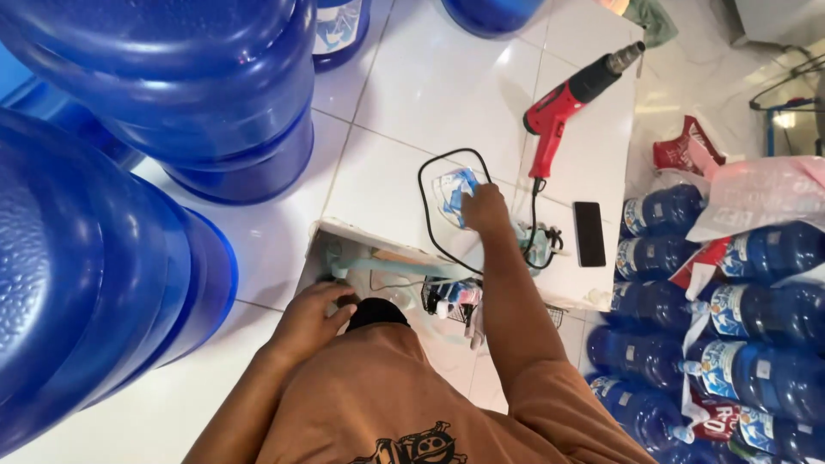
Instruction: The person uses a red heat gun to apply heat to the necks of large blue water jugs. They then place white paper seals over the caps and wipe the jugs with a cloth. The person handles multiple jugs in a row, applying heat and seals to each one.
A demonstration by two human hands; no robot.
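Head view, looking straight down over an orange-brown shirt (378, 395).

Right hand (484, 209) reaches forward over the white tiled counter (447, 86), grip closed on a small blue-and-white plastic wrapper (451, 191) that lies on the counter inside a loop of black cable (425, 215). Fingers curl onto the wrapper's right edge.

Left hand (316, 314) sits low at the near edge of the counter, grip clenched around a dark round object (344, 301); what that object is cannot be told, the hand covers most of it.

A red heat gun (563, 107) lies on the counter beyond the right hand, nozzle pointing away to the upper right, its cord running back toward the hand. A black phone (589, 233) lies flat just right of the cord.

Large blue water jugs (172, 94) stand on the left, one very near the camera. On the right, below the counter's edge, packs of small blue water bottles (739, 326) are stacked lying down, with a pink plastic bag (756, 193) on top.
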